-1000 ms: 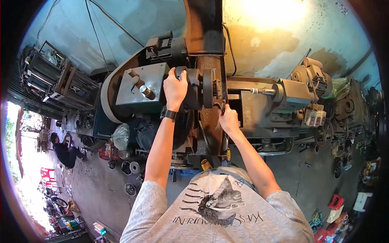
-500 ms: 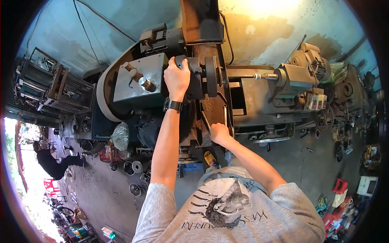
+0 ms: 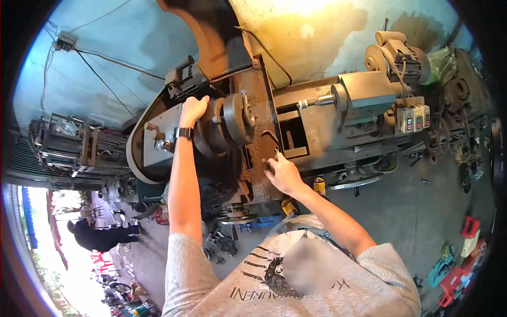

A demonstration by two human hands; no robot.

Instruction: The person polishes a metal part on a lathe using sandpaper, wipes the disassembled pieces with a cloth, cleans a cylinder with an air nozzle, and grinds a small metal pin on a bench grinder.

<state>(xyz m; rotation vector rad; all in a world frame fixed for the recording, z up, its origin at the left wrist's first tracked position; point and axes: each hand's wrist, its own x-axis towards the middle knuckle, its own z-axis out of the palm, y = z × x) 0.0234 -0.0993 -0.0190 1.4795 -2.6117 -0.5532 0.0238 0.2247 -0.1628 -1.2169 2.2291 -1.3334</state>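
The fingers of the right hand [image 3: 285, 175] curl beside a ring-ended wrench [image 3: 277, 150] over the rust-brown bed [image 3: 251, 84]; whether they grip it cannot be told. Farther off, the left hand [image 3: 194, 110] reaches over the dark wheel assembly [image 3: 215, 127], its fingertips' hold unclear. Beyond sits a motor [image 3: 186, 82].

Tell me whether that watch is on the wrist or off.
On: the dark watch sits across the left wrist, its band lying just behind the left hand.
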